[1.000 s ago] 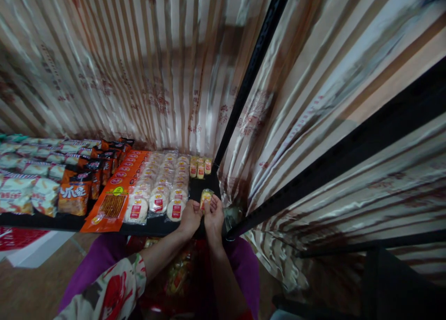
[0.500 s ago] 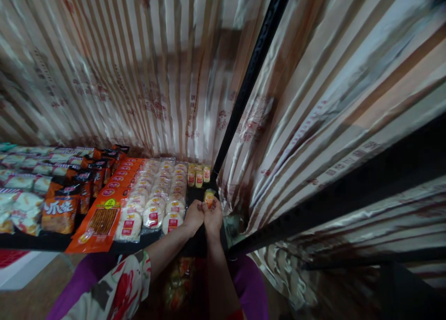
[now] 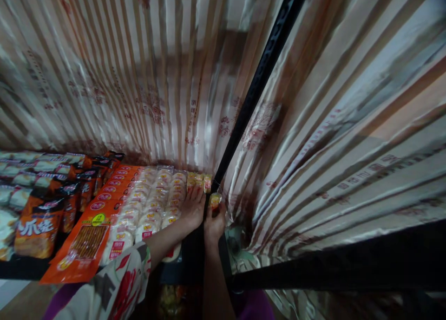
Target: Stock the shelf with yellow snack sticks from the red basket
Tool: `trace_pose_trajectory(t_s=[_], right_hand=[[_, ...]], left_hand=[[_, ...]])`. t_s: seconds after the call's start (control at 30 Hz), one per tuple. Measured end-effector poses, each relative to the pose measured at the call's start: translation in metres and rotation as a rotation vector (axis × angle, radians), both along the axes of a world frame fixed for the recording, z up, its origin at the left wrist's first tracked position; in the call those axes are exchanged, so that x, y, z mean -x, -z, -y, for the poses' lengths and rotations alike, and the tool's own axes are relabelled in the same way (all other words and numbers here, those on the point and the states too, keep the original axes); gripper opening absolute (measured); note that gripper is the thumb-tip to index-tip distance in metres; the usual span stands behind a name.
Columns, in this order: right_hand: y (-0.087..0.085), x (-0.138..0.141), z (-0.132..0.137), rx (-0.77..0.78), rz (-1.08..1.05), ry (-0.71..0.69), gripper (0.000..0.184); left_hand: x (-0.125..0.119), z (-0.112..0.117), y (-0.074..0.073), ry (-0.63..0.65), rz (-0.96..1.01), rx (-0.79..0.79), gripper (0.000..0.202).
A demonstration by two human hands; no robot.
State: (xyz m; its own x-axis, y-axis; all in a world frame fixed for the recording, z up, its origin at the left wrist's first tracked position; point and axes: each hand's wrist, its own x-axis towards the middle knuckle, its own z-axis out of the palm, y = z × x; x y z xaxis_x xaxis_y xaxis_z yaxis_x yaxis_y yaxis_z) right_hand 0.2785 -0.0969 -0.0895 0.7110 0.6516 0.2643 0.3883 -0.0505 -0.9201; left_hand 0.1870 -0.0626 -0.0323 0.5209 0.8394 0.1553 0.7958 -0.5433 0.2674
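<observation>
One bare left hand (image 3: 193,210) lies spread at small, yellow, plastic-wrapped packets (image 3: 199,179) left of the black metal post (image 3: 251,94), just apart from the right hand (image 3: 215,222), gripping a yellow-orange wrapped packet (image 3: 215,200) before that post.

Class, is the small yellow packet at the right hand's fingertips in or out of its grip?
In: the right hand has its thumb and fingers on opposite sides of the small yellow packet.
</observation>
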Motion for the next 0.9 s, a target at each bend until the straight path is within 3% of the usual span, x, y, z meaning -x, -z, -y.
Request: trace_pose_trajectory(t_s=[0.27,0.57,0.9], right_hand=[[0.005,0.003,-0.002,0.057,0.084,0.095,0.067],[0.011,0.002,-0.004,0.023,0.031,0.055,0.073],[0.001,0.0,-0.028,0.012,0.084,0.055,0.066]], left_hand=[[-0.016,-0.039,0.019,0.219,-0.142,-0.263,0.049],[-0.035,-0.067,0.048,0.252,-0.152,-0.35,0.046],[-0.025,-0.064,0.039,0.231,-0.236,-0.295,0.046]])
